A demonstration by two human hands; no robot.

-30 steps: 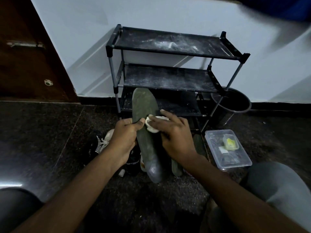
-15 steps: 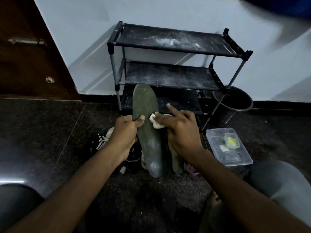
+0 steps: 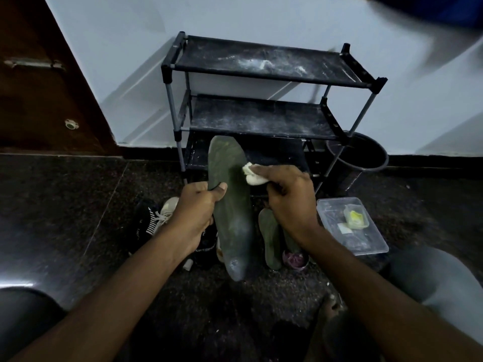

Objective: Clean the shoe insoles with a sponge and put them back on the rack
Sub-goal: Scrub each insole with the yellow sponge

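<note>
My left hand (image 3: 196,207) grips a long dark green insole (image 3: 231,205) by its left edge, thumb on its face, holding it upright with the toe end up. My right hand (image 3: 290,197) holds a pale sponge (image 3: 252,175) and presses it against the insole's upper right edge. A second green insole (image 3: 270,237) lies on the floor below my right hand, partly hidden by my wrist. The black three-shelf rack (image 3: 261,118) stands against the wall just behind; its shelves are dusty and bare.
A clear plastic box (image 3: 352,226) holding a yellow-green item sits on the floor to the right. A dark round bin (image 3: 358,152) stands beside the rack. Shoes (image 3: 154,218) lie on the floor under my left hand. A brown door (image 3: 39,87) is at left.
My right hand has slid the sponge up and to the right along the insole, from its middle to its upper right edge. My left hand keeps its grip.
</note>
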